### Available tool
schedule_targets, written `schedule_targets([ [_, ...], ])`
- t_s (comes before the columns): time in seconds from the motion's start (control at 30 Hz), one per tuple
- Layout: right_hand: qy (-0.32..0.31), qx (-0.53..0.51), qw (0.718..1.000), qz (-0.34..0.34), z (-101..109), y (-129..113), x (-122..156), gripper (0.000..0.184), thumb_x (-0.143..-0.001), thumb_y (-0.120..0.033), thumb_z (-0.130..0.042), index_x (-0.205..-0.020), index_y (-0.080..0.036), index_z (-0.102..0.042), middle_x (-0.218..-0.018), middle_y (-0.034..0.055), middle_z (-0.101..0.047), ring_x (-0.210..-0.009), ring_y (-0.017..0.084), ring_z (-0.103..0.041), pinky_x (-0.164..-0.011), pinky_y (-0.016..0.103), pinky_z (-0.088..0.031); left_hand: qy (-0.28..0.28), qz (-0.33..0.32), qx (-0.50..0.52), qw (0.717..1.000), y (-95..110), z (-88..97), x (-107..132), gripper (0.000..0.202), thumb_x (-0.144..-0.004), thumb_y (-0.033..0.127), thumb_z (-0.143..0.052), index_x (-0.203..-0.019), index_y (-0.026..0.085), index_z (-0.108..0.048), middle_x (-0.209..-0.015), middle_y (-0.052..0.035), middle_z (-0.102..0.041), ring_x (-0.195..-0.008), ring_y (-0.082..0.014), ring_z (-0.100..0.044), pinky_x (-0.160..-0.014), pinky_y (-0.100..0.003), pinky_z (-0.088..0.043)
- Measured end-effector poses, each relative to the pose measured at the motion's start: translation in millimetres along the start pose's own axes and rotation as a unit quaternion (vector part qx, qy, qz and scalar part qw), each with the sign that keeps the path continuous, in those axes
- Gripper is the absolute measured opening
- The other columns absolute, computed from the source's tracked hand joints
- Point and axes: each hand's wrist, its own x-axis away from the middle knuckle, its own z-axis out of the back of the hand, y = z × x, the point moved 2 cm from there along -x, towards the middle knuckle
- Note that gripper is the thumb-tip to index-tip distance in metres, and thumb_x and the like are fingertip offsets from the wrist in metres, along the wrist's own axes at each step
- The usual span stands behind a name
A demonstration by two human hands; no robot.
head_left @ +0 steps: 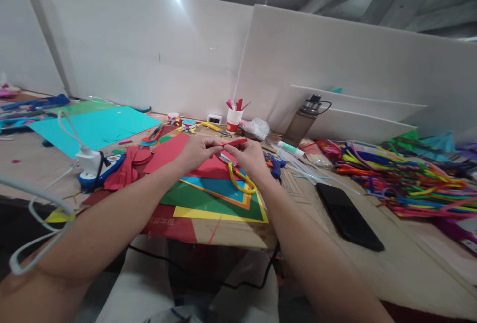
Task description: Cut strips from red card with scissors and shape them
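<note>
My left hand (197, 151) and my right hand (249, 156) meet above the table, each pinching one end of a narrow red paper strip (234, 142) held level between them. Yellow-handled scissors (242, 180) hang from my right hand's lower fingers. Under the hands lies a stack of coloured paper sheets (219, 199): red, blue, orange, green and yellow. More red paper (168, 152) and folded red pieces (124, 169) lie to the left.
A large pile of coloured pipe cleaners (398, 179) fills the right side. A black phone (348, 216), a blue glue gun (275, 165), a glue stick (290, 148), a water bottle (303, 120), a cup of tools (234, 118), a teal sheet (95, 126) and a white charger (89, 160) surround the work area.
</note>
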Motion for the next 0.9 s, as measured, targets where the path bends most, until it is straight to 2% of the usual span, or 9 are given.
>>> schedule_targets([
  [0.23,0.018,-0.018,1.0,-0.004,4.3,-2.1,0.7,0.022,-0.071,-0.034,-0.067,-0.077,-0.014,-0.074,-0.07,0.0047,-0.071,-0.063,0.015,-0.059,-0.061,0.027,-0.043,-0.011,0.009,0.006,1.0,1.3,0.5,-0.2,0.024,-0.084,0.035,-0.062,-0.072,0.016,-0.072,-0.057,0.0003,-0.062,-0.055,-0.0099,-0.051,-0.054,-0.022,-0.036],
  [0.43,0.043,-0.027,0.999,0.009,16.5,-1.6,-3.5,0.021,-0.072,-0.035,-0.066,-0.074,-0.014,-0.07,-0.066,0.0019,-0.065,-0.061,0.013,-0.054,-0.06,0.027,-0.042,-0.003,0.029,0.014,0.999,-3.3,3.7,-2.7,0.025,-0.083,0.035,-0.063,-0.07,0.016,-0.071,-0.059,-0.0004,-0.064,-0.057,-0.0106,-0.054,-0.058,-0.023,-0.038],
  [0.57,0.065,-0.033,0.997,0.007,22.1,2.1,-8.3,0.024,-0.073,-0.036,-0.067,-0.082,-0.014,-0.071,-0.071,0.0026,-0.067,-0.064,0.013,-0.056,-0.063,0.027,-0.044,0.003,0.031,0.006,0.999,-6.2,5.2,-4.0,0.026,-0.083,0.036,-0.062,-0.068,0.016,-0.07,-0.06,-0.0003,-0.064,-0.058,-0.0111,-0.054,-0.059,-0.024,-0.038],
  [0.67,0.032,-0.056,0.998,-0.006,16.5,2.7,-8.0,0.029,-0.071,-0.037,-0.069,-0.088,-0.014,-0.072,-0.077,0.0039,-0.071,-0.067,0.014,-0.059,-0.065,0.027,-0.046,0.002,0.035,0.011,0.999,-6.7,4.0,-3.2,0.026,-0.083,0.037,-0.062,-0.069,0.016,-0.07,-0.06,-0.0007,-0.065,-0.058,-0.011,-0.054,-0.059,-0.023,-0.038],
  [0.77,-0.015,-0.041,0.999,-0.015,5.3,1.1,-3.3,0.027,-0.07,-0.037,-0.069,-0.082,-0.013,-0.073,-0.077,0.006,-0.073,-0.067,0.016,-0.061,-0.064,0.027,-0.046,-0.011,0.021,0.013,1.0,-5.7,1.3,-1.3,0.028,-0.084,0.038,-0.061,-0.073,0.016,-0.072,-0.062,-0.0016,-0.066,-0.057,-0.0106,-0.053,-0.056,-0.023,-0.037],
  [0.9,-0.002,0.011,1.0,-0.018,-2.3,1.8,1.7,0.027,-0.072,-0.038,-0.067,-0.075,-0.013,-0.076,-0.067,0.0057,-0.071,-0.061,0.016,-0.059,-0.057,0.027,-0.041,-0.029,0.016,0.011,0.999,-5.9,-1.8,0.3,0.029,-0.084,0.039,-0.06,-0.074,0.016,-0.073,-0.064,-0.0016,-0.066,-0.053,-0.0092,-0.048,-0.053,-0.023,-0.035],
])
